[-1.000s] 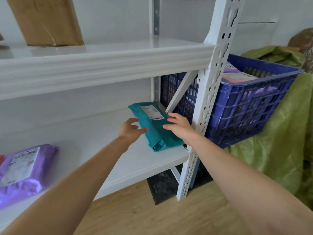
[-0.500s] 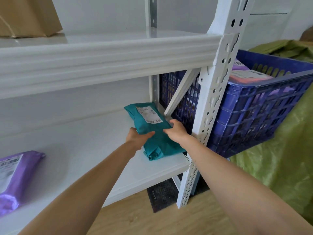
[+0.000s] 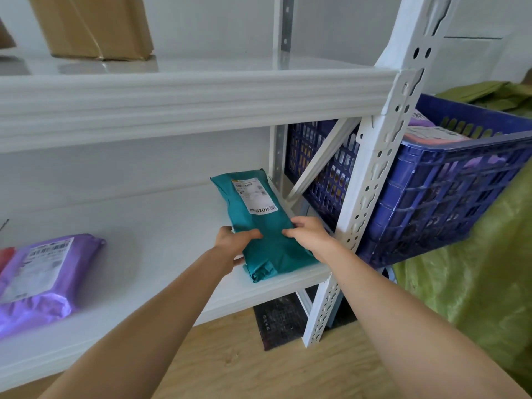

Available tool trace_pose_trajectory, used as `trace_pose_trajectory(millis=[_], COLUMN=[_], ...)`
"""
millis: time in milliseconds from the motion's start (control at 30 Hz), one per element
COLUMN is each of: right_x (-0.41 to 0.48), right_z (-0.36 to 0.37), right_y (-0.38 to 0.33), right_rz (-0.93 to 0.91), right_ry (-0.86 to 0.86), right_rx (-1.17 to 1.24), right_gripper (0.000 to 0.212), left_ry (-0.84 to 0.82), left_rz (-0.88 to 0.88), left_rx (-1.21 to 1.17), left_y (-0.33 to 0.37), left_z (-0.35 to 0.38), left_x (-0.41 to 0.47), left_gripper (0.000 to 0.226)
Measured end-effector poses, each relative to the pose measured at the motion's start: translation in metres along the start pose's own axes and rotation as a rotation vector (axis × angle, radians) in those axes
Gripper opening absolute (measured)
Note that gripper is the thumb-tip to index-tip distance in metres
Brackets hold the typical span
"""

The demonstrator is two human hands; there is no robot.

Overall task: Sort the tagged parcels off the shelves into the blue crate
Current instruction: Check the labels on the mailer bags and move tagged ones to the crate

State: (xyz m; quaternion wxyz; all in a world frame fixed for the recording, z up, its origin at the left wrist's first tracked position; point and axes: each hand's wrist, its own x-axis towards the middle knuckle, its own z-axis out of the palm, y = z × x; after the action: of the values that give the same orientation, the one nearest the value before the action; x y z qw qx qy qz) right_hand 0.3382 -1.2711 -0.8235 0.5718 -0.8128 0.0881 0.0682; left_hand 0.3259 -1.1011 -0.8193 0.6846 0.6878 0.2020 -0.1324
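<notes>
A teal parcel (image 3: 260,226) with a white label lies on the lower white shelf (image 3: 161,226), near its right end. My left hand (image 3: 233,244) grips the parcel's left edge, thumb on top and fingers under it. My right hand (image 3: 309,236) holds its right edge with fingers curled over the top. The blue crate (image 3: 449,194) stands to the right, behind the shelf post, with parcels inside. A purple tagged parcel (image 3: 43,276) lies at the shelf's left end.
A white perforated post (image 3: 374,180) and a diagonal brace stand between the teal parcel and the crate. A cardboard box (image 3: 92,24) sits on the upper shelf. Green cloth (image 3: 472,283) drapes under the crate. A red parcel edge (image 3: 5,256) shows at far left.
Both hands went from hovering open beside the teal parcel to closing on its two sides. The parcel's near end has shifted slightly.
</notes>
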Motion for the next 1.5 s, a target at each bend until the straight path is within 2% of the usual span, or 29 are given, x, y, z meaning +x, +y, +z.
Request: trace_pose_trajectory(millis=[133,300,567,767,867,967,1267,1400,1500], right_x=[-0.026,-0.068,-0.14,-0.158,-0.153,-0.149,-0.15,-0.166,-0.181], right_z=[0.01,0.023,0.033,0.031,0.02,0.015,0.006,0.014,0.021], right_y=[-0.001,0.008,-0.005,-0.007,-0.002,0.005,0.026,0.039,0.045], right_rz=[-0.008,-0.039,-0.101,-0.14,-0.141,-0.174,-0.271,-0.3,-0.331], right_ry=[-0.061,-0.057,-0.02,-0.08,-0.087,-0.124,-0.222,-0.229,-0.24], right_rx=[0.046,0.058,0.117,0.129,0.106,0.107,0.218,0.241,0.24], right_gripper=[0.025,0.056,0.054,0.062,0.076,0.085,0.091,0.09,0.089], left_ry=[-0.003,-0.057,-0.156,-0.174,-0.193,-0.165,-0.048,-0.03,-0.007], left_rz=[0.01,0.029,0.065,0.081,0.12,0.187,0.315,0.359,0.391], left_rx=[-0.028,-0.05,-0.061,-0.024,0.009,0.038,-0.033,-0.041,-0.042], left_y=[-0.008,-0.017,-0.031,-0.039,-0.046,-0.056,-0.087,-0.102,-0.113], left_z=[-0.022,-0.055,-0.091,-0.104,-0.094,-0.088,-0.083,-0.087,-0.093], left_x=[-0.021,-0.051,-0.097,-0.114,-0.117,-0.121,-0.137,-0.16,-0.177], left_gripper=[0.081,0.089,0.089,0.073,0.057,0.054,0.076,0.098,0.096])
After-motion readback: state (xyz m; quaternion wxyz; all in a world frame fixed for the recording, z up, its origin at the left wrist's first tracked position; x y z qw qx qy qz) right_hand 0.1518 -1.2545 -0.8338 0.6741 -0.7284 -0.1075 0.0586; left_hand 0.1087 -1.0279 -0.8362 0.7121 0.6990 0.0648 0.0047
